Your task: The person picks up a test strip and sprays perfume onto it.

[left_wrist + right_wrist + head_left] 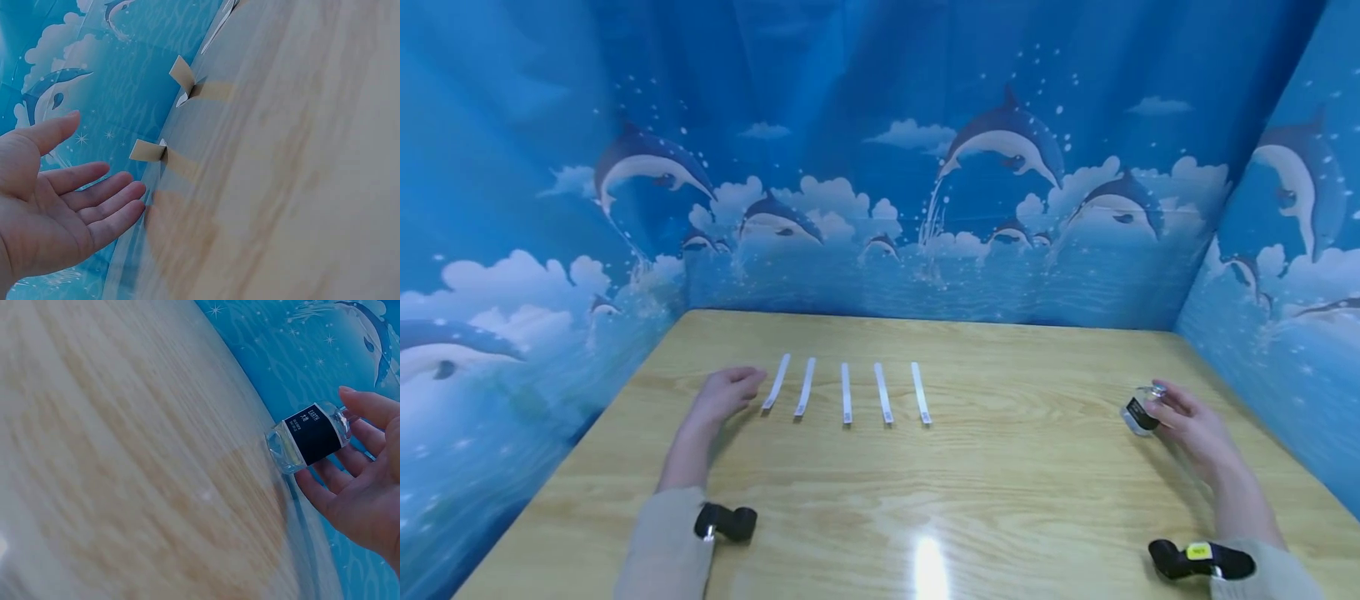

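In the head view my left hand (730, 393) hovers over the table just left of a row of several narrow white paper strips (777, 382). Its fingers are loosely extended and hold nothing; the left wrist view has the palm showing, with the fingers near the bent-up end of a strip (149, 150). Far to the right, my right hand (1193, 425) holds a small clear glass bottle (280, 452) with a black label reading "EARTH". The thumb lies at the bottle's neck end and the fingers reach along its underside. The bottle leans, its base pointing toward the table's middle.
The wooden table (1015, 492) ends at a blue curtain (865, 100) printed with dolphins, which also hangs along the left and right sides. A bright light reflection lies on the near part of the tabletop. Black wrist cameras (726, 522) sit on both sleeves.
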Available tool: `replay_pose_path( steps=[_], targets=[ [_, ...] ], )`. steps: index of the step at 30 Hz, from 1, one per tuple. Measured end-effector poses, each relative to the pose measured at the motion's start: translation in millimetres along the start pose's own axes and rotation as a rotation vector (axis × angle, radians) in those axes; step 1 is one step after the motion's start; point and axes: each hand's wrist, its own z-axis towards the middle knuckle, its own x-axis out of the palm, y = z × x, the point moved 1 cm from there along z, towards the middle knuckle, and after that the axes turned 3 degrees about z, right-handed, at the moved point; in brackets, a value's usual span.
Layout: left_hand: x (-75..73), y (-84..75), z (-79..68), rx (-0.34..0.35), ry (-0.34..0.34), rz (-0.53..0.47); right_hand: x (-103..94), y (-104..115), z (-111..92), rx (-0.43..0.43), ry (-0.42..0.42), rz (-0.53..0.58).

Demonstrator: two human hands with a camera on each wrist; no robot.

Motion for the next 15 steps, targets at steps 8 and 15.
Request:
replay_pose_path(
  steps=[8,15],
  targets=[
    [6.8,0.6,5.4,-0.039,-0.014,-0.057,-4.7,-2.6,-2.9,0.069,0.036,-0.102],
    [7.4,1.5,2.5,-0.052,-0.007,-0.049,-3.5,-1.9,-0.2,0.070,0.095,-0.106]
  ],
)
